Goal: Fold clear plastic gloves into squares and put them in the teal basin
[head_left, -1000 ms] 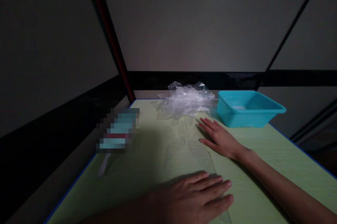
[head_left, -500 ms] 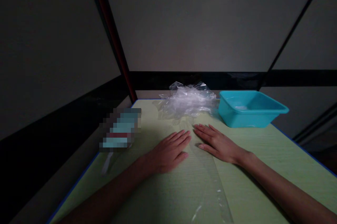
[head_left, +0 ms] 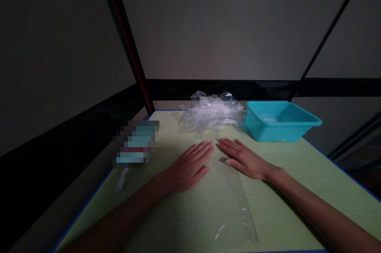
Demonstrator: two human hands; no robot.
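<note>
A clear plastic bag (head_left: 229,205) lies spread on the pale green table (head_left: 282,205), its lower edge toward me. My left hand (head_left: 192,165) rests palm down on the bag's upper left part, thumb apart from the fingers. Over the bag's upper right edge, my right hand (head_left: 244,160) lies flat, fingers stretched out and pointing to the left. The fingertips of both hands are close together but do not touch. Beyond them sits a crumpled heap of clear plastic bags (head_left: 211,112).
At the back right stands a turquoise basin (head_left: 279,130). A blurred-out, pale teal object (head_left: 137,142) lies at the left table edge, with a small whitish strip (head_left: 121,180) near it. Dark-banded grey walls (head_left: 223,27) rise behind and to the left.
My left hand has shifted slightly, its fingertips now angled a little more forward. The view has tilted slightly, so the near table edge shows at the bottom.
</note>
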